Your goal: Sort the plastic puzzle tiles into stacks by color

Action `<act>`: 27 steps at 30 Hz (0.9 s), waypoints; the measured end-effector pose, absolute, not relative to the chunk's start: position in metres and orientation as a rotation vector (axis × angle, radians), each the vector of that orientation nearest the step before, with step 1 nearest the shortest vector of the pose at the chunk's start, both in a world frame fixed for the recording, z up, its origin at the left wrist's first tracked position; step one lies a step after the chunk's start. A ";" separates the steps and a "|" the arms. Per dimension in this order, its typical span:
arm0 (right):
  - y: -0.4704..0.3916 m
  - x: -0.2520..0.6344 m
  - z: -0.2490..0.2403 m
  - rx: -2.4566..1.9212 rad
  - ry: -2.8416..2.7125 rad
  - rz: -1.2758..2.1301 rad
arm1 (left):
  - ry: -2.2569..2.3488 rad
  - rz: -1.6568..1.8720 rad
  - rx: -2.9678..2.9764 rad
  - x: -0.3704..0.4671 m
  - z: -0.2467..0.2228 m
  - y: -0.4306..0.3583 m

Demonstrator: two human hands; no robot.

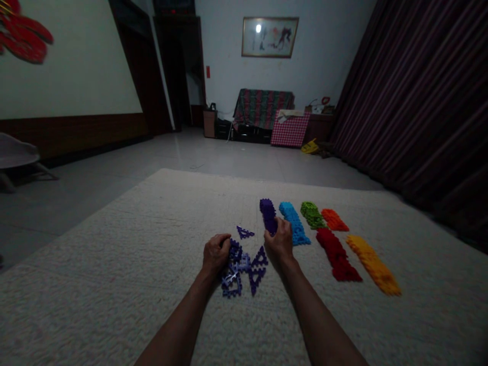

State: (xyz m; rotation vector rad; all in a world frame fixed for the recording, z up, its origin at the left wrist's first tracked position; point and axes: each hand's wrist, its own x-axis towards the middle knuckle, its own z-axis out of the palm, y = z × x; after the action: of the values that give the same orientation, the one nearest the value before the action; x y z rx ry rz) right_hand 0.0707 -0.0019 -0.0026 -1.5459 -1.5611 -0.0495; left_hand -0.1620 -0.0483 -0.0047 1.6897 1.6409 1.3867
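Purple plastic interlocking building pieces, some square and some triangular, lie in a loose heap (232,287) on the pale mat. My left hand (216,254) is closed at the heap's left side, its curled fingertips on a dark purple piece (236,248). Across from it, my right hand (280,240) closes its thumb and fingers at the near end of a stacked row of purple pieces (268,209); the fingers partly hide that end. One triangular piece (244,233) lies apart, between the two hands. Two more triangles (258,269) rest on the heap's right side.
Right of the purple row lie rows of blue (294,224), green (312,214), orange (334,219), red (337,255) and yellow pieces (373,265). The mat (133,244) covers a tiled floor. A chair (19,155) stands far left; a dark curtain (412,91) hangs right.
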 end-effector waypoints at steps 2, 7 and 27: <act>0.001 0.068 -0.005 -1.557 -1.544 -0.061 | 1.640 1.378 1.696 -0.162 -0.005 -0.048; 0.006 0.068 -0.010 -1.567 -1.530 -0.089 | 1.646 1.370 1.702 -0.163 -0.005 -0.048; -0.009 0.070 -0.011 -1.507 -1.407 0.004 | 1.623 1.418 1.590 -0.162 0.002 -0.052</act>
State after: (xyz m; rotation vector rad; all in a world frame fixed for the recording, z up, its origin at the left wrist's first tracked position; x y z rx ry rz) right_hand 0.0698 -0.0091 -0.0111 -1.5074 -1.4073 0.0036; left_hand -0.1619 -0.0520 0.0016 1.5902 1.6231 1.4180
